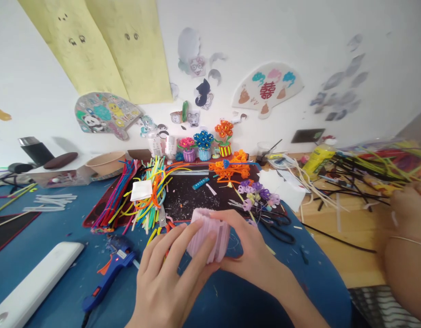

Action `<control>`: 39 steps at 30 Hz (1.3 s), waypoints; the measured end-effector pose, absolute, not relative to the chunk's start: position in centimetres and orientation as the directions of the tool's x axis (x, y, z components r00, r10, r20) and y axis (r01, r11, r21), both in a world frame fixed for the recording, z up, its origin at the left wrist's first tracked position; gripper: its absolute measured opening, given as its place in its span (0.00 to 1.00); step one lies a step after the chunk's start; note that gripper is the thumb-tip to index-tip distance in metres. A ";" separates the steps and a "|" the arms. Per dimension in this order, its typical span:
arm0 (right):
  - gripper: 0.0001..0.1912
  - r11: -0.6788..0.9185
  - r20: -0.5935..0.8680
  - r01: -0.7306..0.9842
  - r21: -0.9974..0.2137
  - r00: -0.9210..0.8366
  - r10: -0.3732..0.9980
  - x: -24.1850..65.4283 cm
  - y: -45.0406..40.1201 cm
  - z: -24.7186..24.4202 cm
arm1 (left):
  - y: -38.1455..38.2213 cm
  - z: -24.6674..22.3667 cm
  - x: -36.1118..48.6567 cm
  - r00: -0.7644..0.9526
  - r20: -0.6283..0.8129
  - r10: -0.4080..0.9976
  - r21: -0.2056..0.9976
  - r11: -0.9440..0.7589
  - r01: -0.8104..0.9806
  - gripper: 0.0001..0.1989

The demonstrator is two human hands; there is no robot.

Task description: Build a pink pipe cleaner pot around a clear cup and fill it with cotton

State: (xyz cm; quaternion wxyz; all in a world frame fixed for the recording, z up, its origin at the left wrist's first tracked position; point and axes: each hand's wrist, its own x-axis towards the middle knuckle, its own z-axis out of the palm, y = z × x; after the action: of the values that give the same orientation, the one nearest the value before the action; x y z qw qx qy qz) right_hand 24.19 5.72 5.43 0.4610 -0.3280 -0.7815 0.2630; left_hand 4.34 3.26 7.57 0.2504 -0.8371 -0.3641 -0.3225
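Observation:
Between my two hands is a small pale lilac pot [220, 232] with ribbed, fuzzy sides that look like pipe cleaners. My left hand [172, 269] has its fingers laid along the pot's near left side. From the right, my right hand [254, 255] curls round it, fingers at the top rim and thumb low down. The pot is held up over the front of the blue table mat [230, 300]. Just left of my hands lies a blue glue gun [111, 275]. Purple and white pipe-cleaner flowers [256, 193] lie beyond my right hand.
Bundled pipe cleaners [150, 191] lie at the dark mat's [183, 205] left. Orange pipe-cleaner pieces [234, 167] and finished flower pots [204, 148] stand behind. A white bar-shaped case [39, 282] is at front left. Another person's arm [408, 246] reaches in from the right, near a yellow bottle [319, 157].

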 end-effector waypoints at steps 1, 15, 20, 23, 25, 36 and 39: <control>0.36 0.654 0.564 0.258 -0.711 -0.346 0.750 24.2 5.7 5.3 | 3.2 7.6 4.3 0.528 0.719 0.451 -0.185 -0.609 0.771 0.21; 0.36 0.686 0.600 0.274 -0.674 -0.338 0.725 24.5 5.9 5.4 | 2.5 7.2 4.5 0.491 0.770 0.407 -0.139 -0.644 0.752 0.17; 0.36 0.691 0.605 0.289 -0.663 -0.336 0.722 24.5 5.9 5.4 | 2.5 7.2 4.5 0.491 0.773 0.401 -0.158 -0.628 0.762 0.17; 0.36 0.676 0.596 0.315 -0.666 -0.319 0.737 24.5 5.9 5.5 | 2.4 7.3 4.6 0.492 0.767 0.411 -0.149 -0.632 0.760 0.17; 0.37 0.660 0.589 0.334 -0.673 -0.298 0.752 24.4 5.9 5.4 | 2.3 7.3 4.7 0.465 0.776 0.427 -0.096 -0.648 0.756 0.16; 0.35 0.611 0.539 0.341 -0.714 -0.288 0.791 24.6 5.8 5.6 | 1.6 6.9 4.5 0.465 0.788 0.405 -0.187 -0.561 0.806 0.17; 0.34 0.601 0.528 0.347 -0.720 -0.288 0.799 24.6 5.8 5.6 | 1.5 7.0 4.6 0.470 0.797 0.380 -0.196 -0.574 0.795 0.17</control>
State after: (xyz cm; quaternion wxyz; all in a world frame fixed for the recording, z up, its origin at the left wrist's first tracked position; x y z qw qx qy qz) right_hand 24.62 5.76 5.59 0.4647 -0.3745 -0.7646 0.2434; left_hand 4.65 1.52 7.02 0.2850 -0.8087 -0.3632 -0.3645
